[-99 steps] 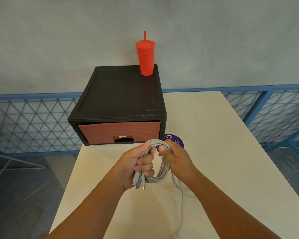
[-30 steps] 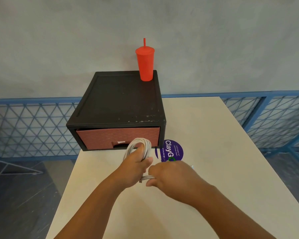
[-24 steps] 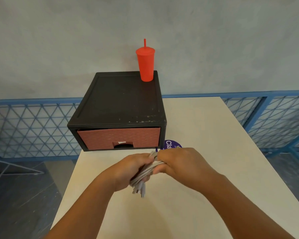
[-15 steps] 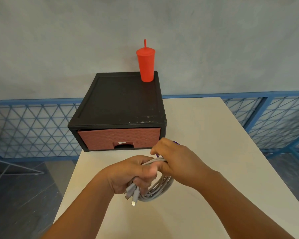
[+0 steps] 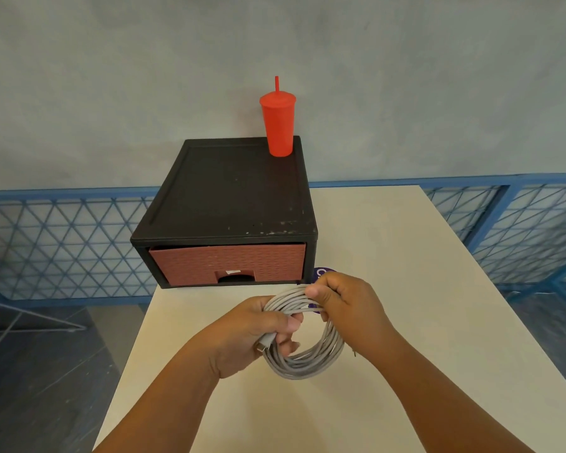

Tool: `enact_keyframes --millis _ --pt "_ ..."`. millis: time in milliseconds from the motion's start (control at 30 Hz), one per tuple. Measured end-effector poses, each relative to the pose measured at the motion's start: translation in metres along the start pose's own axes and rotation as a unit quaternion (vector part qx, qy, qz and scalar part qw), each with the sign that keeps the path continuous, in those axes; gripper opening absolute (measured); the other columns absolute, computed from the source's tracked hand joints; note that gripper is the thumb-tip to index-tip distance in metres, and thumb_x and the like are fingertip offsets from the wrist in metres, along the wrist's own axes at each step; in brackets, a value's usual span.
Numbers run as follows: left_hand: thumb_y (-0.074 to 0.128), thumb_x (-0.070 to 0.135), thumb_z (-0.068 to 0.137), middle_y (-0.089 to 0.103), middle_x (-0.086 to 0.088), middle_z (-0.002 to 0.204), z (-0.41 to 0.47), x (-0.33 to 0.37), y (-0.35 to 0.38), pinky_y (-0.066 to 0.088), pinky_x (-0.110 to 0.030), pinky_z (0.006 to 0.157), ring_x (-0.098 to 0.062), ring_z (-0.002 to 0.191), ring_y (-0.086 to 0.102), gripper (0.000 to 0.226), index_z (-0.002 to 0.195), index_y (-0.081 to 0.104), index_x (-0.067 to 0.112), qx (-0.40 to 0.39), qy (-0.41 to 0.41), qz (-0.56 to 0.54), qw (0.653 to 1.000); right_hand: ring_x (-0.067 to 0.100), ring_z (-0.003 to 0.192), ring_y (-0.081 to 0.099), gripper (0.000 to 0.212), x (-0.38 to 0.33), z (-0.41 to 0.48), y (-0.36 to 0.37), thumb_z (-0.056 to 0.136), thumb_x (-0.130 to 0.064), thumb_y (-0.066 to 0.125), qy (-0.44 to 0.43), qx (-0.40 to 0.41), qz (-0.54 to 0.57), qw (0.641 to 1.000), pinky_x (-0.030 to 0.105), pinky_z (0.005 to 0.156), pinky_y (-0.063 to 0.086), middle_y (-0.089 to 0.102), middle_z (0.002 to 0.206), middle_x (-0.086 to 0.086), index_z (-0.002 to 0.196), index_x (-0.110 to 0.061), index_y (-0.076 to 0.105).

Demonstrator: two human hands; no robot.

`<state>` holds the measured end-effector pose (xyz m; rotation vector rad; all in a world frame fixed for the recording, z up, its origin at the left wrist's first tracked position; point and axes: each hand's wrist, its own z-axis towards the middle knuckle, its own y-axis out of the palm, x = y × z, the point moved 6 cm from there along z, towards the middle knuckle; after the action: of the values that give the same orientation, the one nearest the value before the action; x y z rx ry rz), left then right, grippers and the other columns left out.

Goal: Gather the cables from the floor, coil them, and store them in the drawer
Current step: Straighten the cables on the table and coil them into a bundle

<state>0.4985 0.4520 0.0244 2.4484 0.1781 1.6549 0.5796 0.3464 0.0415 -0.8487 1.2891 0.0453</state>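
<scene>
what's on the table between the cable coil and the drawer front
Head view: bare table, plus a purple sticker mostly hidden by the right hand holding the cable coil. Drawer closed.

Grey wall [image 5: 111, 76]; blue lattice railing [image 5: 62, 240]

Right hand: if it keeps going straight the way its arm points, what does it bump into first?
Probably the red drawer front. The right hand, gripping the grey cable coil, points up-left toward it; depth is unclear.
</scene>
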Motion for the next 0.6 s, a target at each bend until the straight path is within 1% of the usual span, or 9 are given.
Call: enact_keyframes --millis 67,133,167,233,300,367,467,533,600 --pt "0.056 0.009 0.068 0.043 0.003 0.042 0.0 -0.002 0.001 0.048 -0.024 0.057 -0.009 0.036 0.04 0.006 0.074 0.055 0.008 0.025 0.008 0.002 1.0 -0.002 0.048 0.05 0.029 0.001 0.001 0.001 0.088 -0.04 0.052 0.011 0.003 0.015 1.0 0.008 0.049 0.04 0.055 0.051 -0.007 0.067 -0.021 0.059" --pt "0.055 0.011 0.069 0.041 0.003 0.041 0.0 -0.001 0.0 0.044 -0.025 0.054 -0.009 0.034 0.034 0.004 0.072 0.054 0.009 0.043 0.009 0.008 0.999 0.0 0.048 0.051 0.036 -0.001 0.003 -0.001 0.086 -0.045 0.05 0.012 -0.01 0.024 1.0 0.009 0.049 0.039 0.057 0.051 -0.004 0.07 -0.015 0.064" --pt "0.055 0.011 0.069 0.04 0.003 0.04 0.0 0.0 -0.002 0.043 -0.025 0.053 -0.009 0.034 0.032 0.003 0.072 0.054 0.009 0.049 0.007 0.01 0.999 0.001 0.049 0.049 0.04 -0.003 0.004 -0.004 0.085 -0.045 0.05 0.002 -0.018 0.019 1.0 0.01 0.049 0.038 0.058 0.052 0.0 0.072 -0.011 0.067" --pt "0.055 0.008 0.074 0.038 0.003 0.038 -0.001 -0.001 -0.003 0.041 -0.024 0.05 -0.009 0.033 0.031 0.004 0.071 0.053 0.008 0.053 -0.002 0.021 0.998 0.005 0.05 0.045 0.04 -0.01 0.008 -0.012 0.086 -0.04 0.053 -0.027 -0.038 -0.005 0.999 0.011 0.05 0.036 0.055 0.055 0.004 0.072 -0.005 0.066" --pt "0.056 0.008 0.075 0.039 0.003 0.038 -0.003 -0.001 -0.003 0.04 -0.025 0.05 -0.009 0.033 0.031 0.007 0.068 0.053 0.008 0.043 -0.009 0.028 0.999 0.007 0.055 0.047 0.033 -0.017 0.011 -0.018 0.088 -0.036 0.052 -0.048 -0.073 -0.053 0.995 0.009 0.055 0.038 0.054 0.06 -0.004 0.073 -0.01 0.065" --pt "0.056 0.013 0.073 0.039 0.004 0.038 -0.005 0.001 -0.001 0.039 -0.025 0.05 -0.009 0.033 0.031 0.011 0.062 0.055 0.013 0.026 -0.008 0.014 1.0 0.008 0.065 0.053 0.024 -0.019 0.01 -0.019 0.091 -0.033 0.048 -0.048 -0.116 -0.084 0.989 0.01 0.063 0.041 0.056 0.068 -0.013 0.079 -0.019 0.064" --pt "0.053 0.017 0.076 0.04 0.004 0.039 -0.007 0.009 0.0 0.04 -0.024 0.051 -0.009 0.034 0.031 0.024 0.052 0.057 0.019 0.0 0.002 -0.001 1.0 0.005 0.073 0.056 0.023 -0.021 0.008 -0.019 0.095 -0.027 0.043 -0.047 -0.167 -0.093 0.98 0.009 0.069 0.043 0.059 0.077 -0.015 0.095 -0.023 0.065" --pt "0.051 0.018 0.079 0.04 0.004 0.039 -0.008 0.013 0.0 0.04 -0.025 0.052 -0.008 0.034 0.032 0.026 0.054 0.056 0.016 -0.01 0.004 -0.006 1.0 0.003 0.078 0.056 0.023 -0.02 0.007 -0.019 0.096 -0.024 0.043 -0.046 -0.19 -0.116 0.974 0.01 0.071 0.042 0.059 0.082 -0.016 0.105 -0.024 0.064" --pt "0.054 0.017 0.082 0.041 0.004 0.039 -0.009 0.015 0.002 0.042 -0.024 0.051 -0.007 0.033 0.033 0.02 0.063 0.053 0.011 -0.015 -0.005 -0.016 1.0 0.003 0.08 0.05 0.024 -0.02 0.007 -0.017 0.096 -0.024 0.043 -0.059 -0.197 -0.179 0.962 0.009 0.07 0.037 0.054 0.08 -0.02 0.108 -0.025 0.063"
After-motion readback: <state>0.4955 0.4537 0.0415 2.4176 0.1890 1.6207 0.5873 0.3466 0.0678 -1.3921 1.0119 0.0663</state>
